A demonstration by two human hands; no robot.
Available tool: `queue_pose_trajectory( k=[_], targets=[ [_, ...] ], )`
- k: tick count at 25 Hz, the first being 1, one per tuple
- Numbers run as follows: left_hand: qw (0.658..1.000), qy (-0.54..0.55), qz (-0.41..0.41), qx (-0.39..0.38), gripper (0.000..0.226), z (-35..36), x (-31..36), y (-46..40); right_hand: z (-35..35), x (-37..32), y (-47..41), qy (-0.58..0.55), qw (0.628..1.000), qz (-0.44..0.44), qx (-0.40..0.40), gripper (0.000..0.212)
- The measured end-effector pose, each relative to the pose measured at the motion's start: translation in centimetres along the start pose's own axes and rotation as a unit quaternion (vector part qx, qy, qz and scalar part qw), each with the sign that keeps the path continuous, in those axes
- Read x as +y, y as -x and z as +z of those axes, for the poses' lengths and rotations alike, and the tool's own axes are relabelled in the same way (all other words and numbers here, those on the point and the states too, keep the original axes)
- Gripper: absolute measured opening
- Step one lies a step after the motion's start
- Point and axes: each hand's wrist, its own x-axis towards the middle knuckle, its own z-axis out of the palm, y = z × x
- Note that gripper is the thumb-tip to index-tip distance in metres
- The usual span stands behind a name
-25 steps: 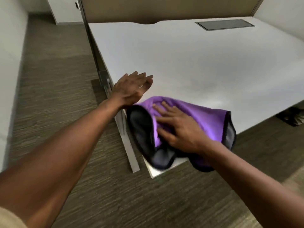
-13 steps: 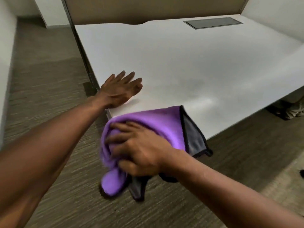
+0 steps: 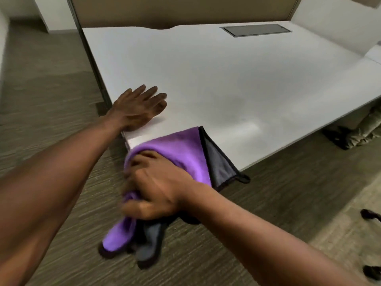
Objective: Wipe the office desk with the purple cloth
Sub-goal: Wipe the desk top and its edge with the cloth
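Observation:
The white office desk (image 3: 226, 79) fills the upper middle of the head view. The purple cloth (image 3: 181, 151), grey-backed with a dark hem, drapes over the desk's near corner, and a bunched part hangs below the edge. My right hand (image 3: 156, 186) is closed around the cloth at that corner, thumb underneath. My left hand (image 3: 138, 108) lies flat on the desk near its left edge, fingers spread, holding nothing. The two hands are apart, with the bare corner strip between them.
A grey cable hatch (image 3: 255, 30) is set into the desk's far right. A tan partition (image 3: 165, 9) backs the desk and a dark post (image 3: 90, 56) runs down its left side. Carpet (image 3: 51, 79) surrounds it. Dark objects (image 3: 371, 215) lie on the floor at right.
My right hand swept the cloth from the desk's top toward the near corner and gripped it, so part now hangs over the edge. My left hand stayed flat on the desk.

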Motion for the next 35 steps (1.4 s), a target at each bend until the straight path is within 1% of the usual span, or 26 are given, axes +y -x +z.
queue_pose_trajectory(
  k=[2, 4, 6, 7, 9, 10, 11, 14, 15, 16, 18, 19, 20, 22, 23, 24, 25, 27, 29, 30, 32, 33, 35],
  targets=[
    [1.000, -0.017, 0.005, 0.008, 0.076, 0.2, -0.3, 0.0, 0.0, 0.1, 2.6, -0.084, 0.995, -0.045, 0.007, 0.035],
    [0.999, -0.031, 0.016, 0.012, 0.069, 0.6, -0.6, 0.0, -0.8, 1.0, 2.8, -0.120, 0.992, -0.040, 0.007, 0.037],
    [0.999, -0.029, 0.017, 0.014, 0.065, 0.6, -0.7, -0.2, -1.5, 1.7, 0.8, -0.085, 0.996, -0.011, -0.010, 0.028],
    [1.000, -0.018, 0.009, 0.014, 0.062, 0.5, -0.7, -0.3, -1.7, 1.7, -0.5, -0.044, 0.999, 0.004, -0.021, 0.025],
    [1.000, 0.010, -0.004, 0.014, 0.056, 0.5, -0.6, -0.4, -1.4, 1.4, -2.2, 0.032, 0.998, 0.049, -0.026, 0.023],
    [1.000, 0.014, -0.008, 0.013, 0.055, 0.6, -0.5, -0.4, -1.1, 1.0, -2.1, 0.048, 0.997, 0.058, -0.023, 0.024],
    [1.000, 0.013, -0.009, 0.011, 0.055, 0.6, -0.4, -0.4, -0.8, 0.7, -1.4, 0.044, 0.998, 0.050, -0.017, 0.024],
    [1.000, 0.028, -0.006, 0.007, 0.056, 0.4, -0.4, -0.3, -0.2, -1.0, 2.6, -0.022, 1.000, -0.015, 0.004, 0.027],
    [0.999, 0.031, -0.005, 0.009, 0.057, 0.4, -0.4, -0.3, -0.1, -1.3, 3.7, -0.035, 0.999, -0.033, -0.007, 0.026],
    [0.999, 0.030, -0.005, 0.010, 0.057, 0.3, -0.5, -0.2, 0.0, -1.3, 4.5, -0.043, 0.998, -0.042, -0.023, 0.030],
    [1.000, 0.025, -0.003, 0.011, 0.061, 0.3, -0.4, -0.1, -0.2, -0.4, 4.6, -0.073, 0.996, -0.043, -0.040, 0.042],
    [1.000, 0.025, 0.000, 0.009, 0.067, 0.3, -0.3, 0.0, -0.6, 0.3, 4.1, -0.096, 0.994, -0.032, -0.037, 0.045],
    [1.000, 0.028, 0.002, 0.007, 0.077, 0.2, -0.4, 0.1, -1.0, 1.0, 3.3, -0.118, 0.993, -0.009, -0.027, 0.044],
    [1.000, 0.027, 0.004, 0.001, 0.091, 0.1, -0.4, 0.0, -1.6, 1.9, 1.9, -0.140, 0.988, 0.049, 0.029, 0.029],
    [1.000, 0.026, 0.005, 0.002, 0.093, 0.1, -0.4, -0.1, -1.4, 2.0, 1.5, -0.125, 0.988, 0.076, 0.055, 0.024],
    [1.000, 0.028, 0.003, 0.004, 0.093, 0.1, -0.4, -0.2, -0.8, 1.7, 1.4, -0.091, 0.990, 0.090, 0.063, 0.025],
    [0.999, 0.033, -0.001, 0.005, 0.092, 0.2, -0.5, -0.2, 0.0, 1.1, 1.8, -0.044, 0.994, 0.085, 0.048, 0.027],
    [0.999, 0.037, -0.001, 0.005, 0.090, 0.3, -0.5, -0.3, 1.4, -0.2, 3.8, 0.026, 0.999, 0.038, 0.003, 0.030],
    [1.000, 0.027, 0.007, 0.009, 0.087, 0.5, -0.6, -0.2, 2.0, -0.2, 6.7, 0.046, 0.999, -0.003, -0.024, 0.032],
    [1.000, 0.021, 0.012, 0.011, 0.086, 0.5, -0.6, -0.2, 2.0, 0.4, 8.2, 0.063, 0.998, -0.016, -0.024, 0.035],
    [1.000, 0.010, 0.018, 0.019, 0.085, 0.4, -0.7, -0.2, 2.2, 2.1, 10.9, 0.095, 0.995, -0.026, -0.004, 0.045],
    [0.999, 0.008, 0.018, 0.025, 0.085, 0.5, -0.7, -0.1, 2.4, 2.9, 12.1, 0.105, 0.994, -0.029, 0.014, 0.046],
    [0.999, 0.000, 0.020, 0.039, 0.083, 0.8, -0.8, -0.1, 3.0, 4.3, 13.7, 0.119, 0.990, -0.034, 0.061, 0.036]
  ],
)
